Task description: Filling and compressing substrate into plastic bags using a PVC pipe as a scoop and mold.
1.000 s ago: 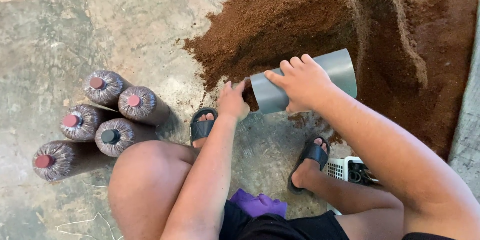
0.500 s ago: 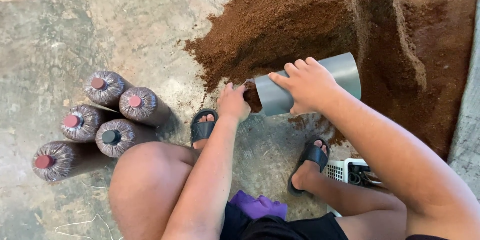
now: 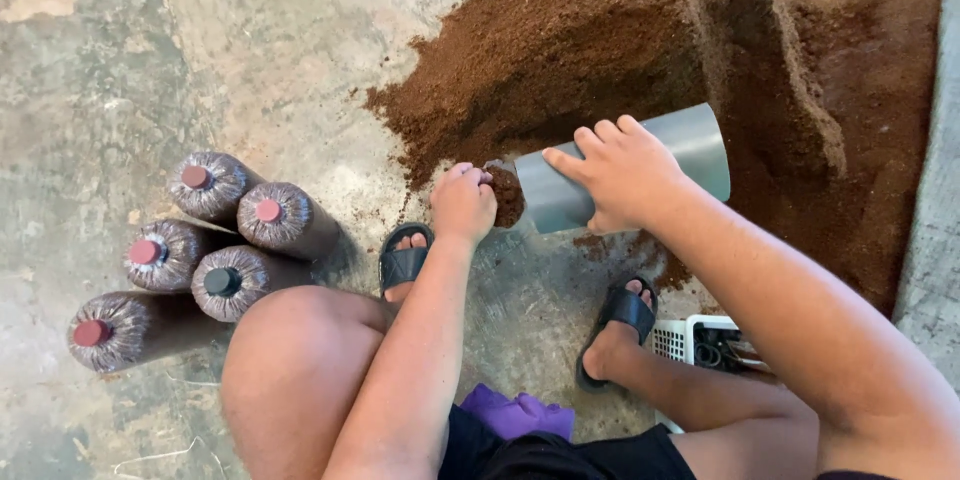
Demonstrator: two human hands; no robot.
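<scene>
My right hand [image 3: 618, 172] grips a grey plastic tube [image 3: 690, 150] that lies on its side against a large pile of brown sawdust-like substrate [image 3: 640, 40]. The tube's open left end shows brown substrate [image 3: 508, 198] inside. My left hand [image 3: 462, 202] is curled at that open end, fingers closed against the substrate and the tube's rim. I sit low with both knees in view and black sandals on my feet.
Several filled plastic bags with red and dark caps [image 3: 215, 245] lie stacked on the concrete floor [image 3: 250, 50] at the left. A white basket [image 3: 700, 340] with small items stands by my right foot. A purple cloth [image 3: 515, 410] lies in my lap.
The tube has shifted slightly right and up into the pile. My left hand has curled from flat fingers to a closed hand at the tube's open end, where brown substrate now shows.
</scene>
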